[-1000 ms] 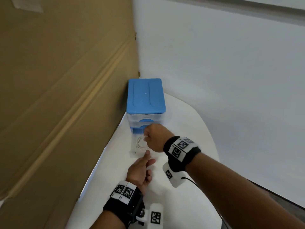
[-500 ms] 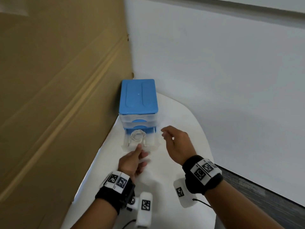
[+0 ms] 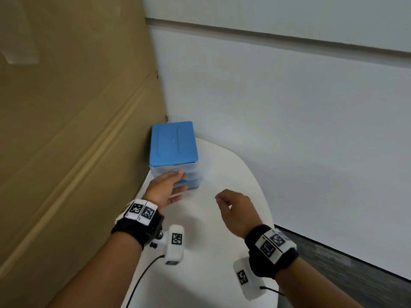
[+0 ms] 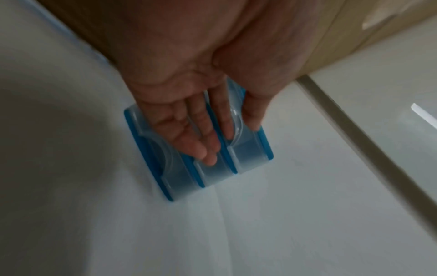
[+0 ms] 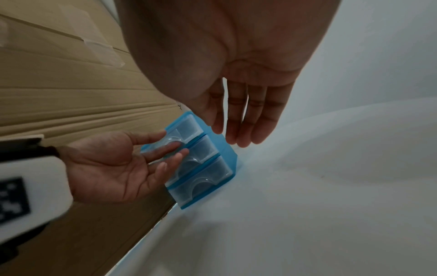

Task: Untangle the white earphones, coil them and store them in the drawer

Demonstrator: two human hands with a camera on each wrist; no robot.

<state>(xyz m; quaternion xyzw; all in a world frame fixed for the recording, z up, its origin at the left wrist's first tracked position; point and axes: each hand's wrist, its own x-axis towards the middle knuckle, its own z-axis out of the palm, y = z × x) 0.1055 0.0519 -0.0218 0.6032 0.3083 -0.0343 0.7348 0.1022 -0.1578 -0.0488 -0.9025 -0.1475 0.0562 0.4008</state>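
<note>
Drawer unit (image 3: 174, 152) shut (contents unclear), left hand (image 3: 165, 190) flat against drawers.

A tall sheet of brown corrugated cardboard (image 3: 66, 141) stands along the left edge of the rounded white table (image 3: 222, 252). Behind rises a plain white wall (image 3: 289, 118), meeting dark grey wood-grain floor (image 3: 347, 270) at lower right.

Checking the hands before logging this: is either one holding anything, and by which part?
Nothing is held. The left hand presses straight fingers on the drawer fronts; the right hand hangs empty.
</note>
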